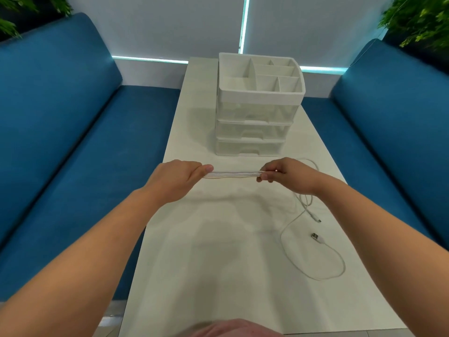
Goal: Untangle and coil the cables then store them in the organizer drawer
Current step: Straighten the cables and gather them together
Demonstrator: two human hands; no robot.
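A white cable folded into several parallel strands (234,175) is stretched level above the table between my two hands. My left hand (177,177) pinches its left end and my right hand (283,172) pinches its right end. A second white cable (295,221) lies loose on the white table (218,263) at the right, looping from under my right wrist, with a small plug (317,218) and a USB plug (315,236) showing. The white organizer (257,110) stands beyond my hands, its three drawers pushed in and its top tray holding nothing.
Blue sofas (60,117) flank the narrow table on both sides. Green plants (418,18) sit at the upper corners. A pale wall and window blinds rise behind the organizer.
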